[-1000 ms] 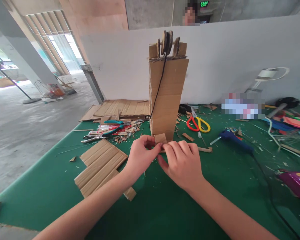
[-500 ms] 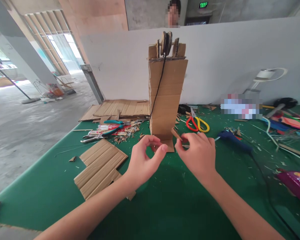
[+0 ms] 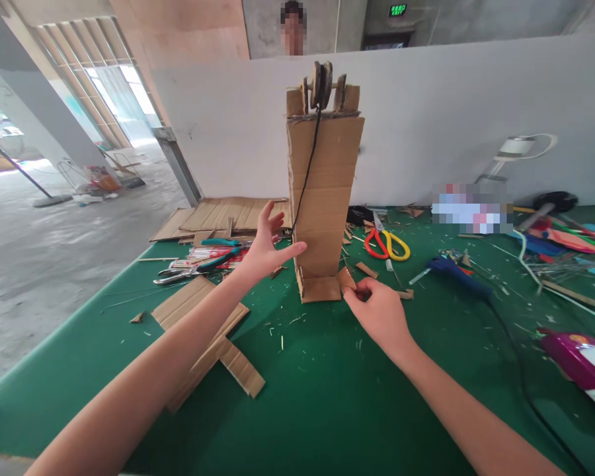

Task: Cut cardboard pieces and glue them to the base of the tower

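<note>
A tall cardboard tower [image 3: 327,185] stands upright on the green table. At its top sits a cardboard pulley wheel [image 3: 321,86], and a black cord [image 3: 308,172] runs down from it along the front. My left hand [image 3: 272,244] is beside the tower's lower left side, fingers spread and holding nothing. Between the thumb and fingers of my right hand [image 3: 379,307] is a small cardboard piece [image 3: 346,279], close to the lower right corner of the tower. A cardboard flap [image 3: 321,289] lies at the tower's foot. Whether the piece touches the tower I cannot tell.
Left of the tower are teal-handled pliers [image 3: 221,258] and cut cardboard sheets [image 3: 242,367]. Scissors [image 3: 387,244], a blue glue gun [image 3: 456,277] and a purple power strip [image 3: 575,357] lie to the right. A white partition [image 3: 228,125] stands behind; a person [image 3: 292,30] is beyond it.
My left hand has moved up and left from the tower's foot, its fingers opening wide. My right hand has moved slightly left and down with the cardboard piece, nearer the tower's lower right corner.
</note>
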Demonstrator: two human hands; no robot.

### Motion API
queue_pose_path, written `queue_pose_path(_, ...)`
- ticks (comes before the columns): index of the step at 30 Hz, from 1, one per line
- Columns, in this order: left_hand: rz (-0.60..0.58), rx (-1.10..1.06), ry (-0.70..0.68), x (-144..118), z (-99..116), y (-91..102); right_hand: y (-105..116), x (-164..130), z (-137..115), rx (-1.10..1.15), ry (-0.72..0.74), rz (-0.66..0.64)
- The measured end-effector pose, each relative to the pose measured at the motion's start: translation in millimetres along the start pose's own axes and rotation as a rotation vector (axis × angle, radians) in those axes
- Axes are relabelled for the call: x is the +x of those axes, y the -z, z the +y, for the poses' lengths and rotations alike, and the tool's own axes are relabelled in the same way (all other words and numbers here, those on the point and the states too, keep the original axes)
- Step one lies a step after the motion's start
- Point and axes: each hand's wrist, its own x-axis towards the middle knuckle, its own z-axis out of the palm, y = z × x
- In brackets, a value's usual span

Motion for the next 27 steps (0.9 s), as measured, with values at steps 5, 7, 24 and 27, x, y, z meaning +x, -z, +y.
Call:
queue_pose_path(5,-0.174,0.031,0.031,11.0,1.5,-6.8,-1.8,2.6,3.6,-0.042,-0.009,0.001)
queue_pose_path(7,-0.154,0.142,-0.006,9.5,4.9,-9.2,-2.9,3.7,5.5,-0.048,-0.003,0.008)
queue_pose_path(24,-0.114,0.384,-0.071,-0.3,19.8,-5.2,-6.2,12.6,8.7,-0.091,0.065,0.013)
queue_pose_path(27,-0.117,0.399,-0.07,-1.3,21.7,-5.3,-6.0,13.1,8.3,-0.102,0.075,0.017)
